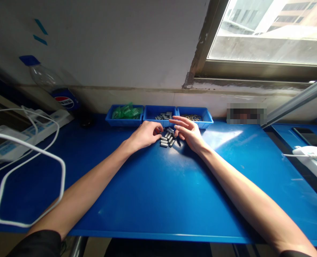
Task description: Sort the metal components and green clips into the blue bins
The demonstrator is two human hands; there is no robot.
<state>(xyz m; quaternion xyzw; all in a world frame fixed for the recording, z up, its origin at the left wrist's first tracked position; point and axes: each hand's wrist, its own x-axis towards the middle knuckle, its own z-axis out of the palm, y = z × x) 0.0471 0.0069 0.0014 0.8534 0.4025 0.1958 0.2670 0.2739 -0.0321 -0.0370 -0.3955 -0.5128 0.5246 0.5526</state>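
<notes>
A small pile of short grey metal pieces lies on the blue table between my two hands. At its left side is my left hand, fingers bent, with a gap between thumb and forefinger and nothing visible in them. My right hand hovers at the right of the pile, its fingers stretched and spread; no held thing shows. Just behind the hands stands a middle blue bin with more grey pieces in it. The right blue bin holds many thin brass-coloured parts, partly hidden by my right fingers.
A left blue bin holds green plastic packets. A Pepsi bottle stands against the wall at left, near a white power strip and a looping white cable. Another power strip lies at right, below the window.
</notes>
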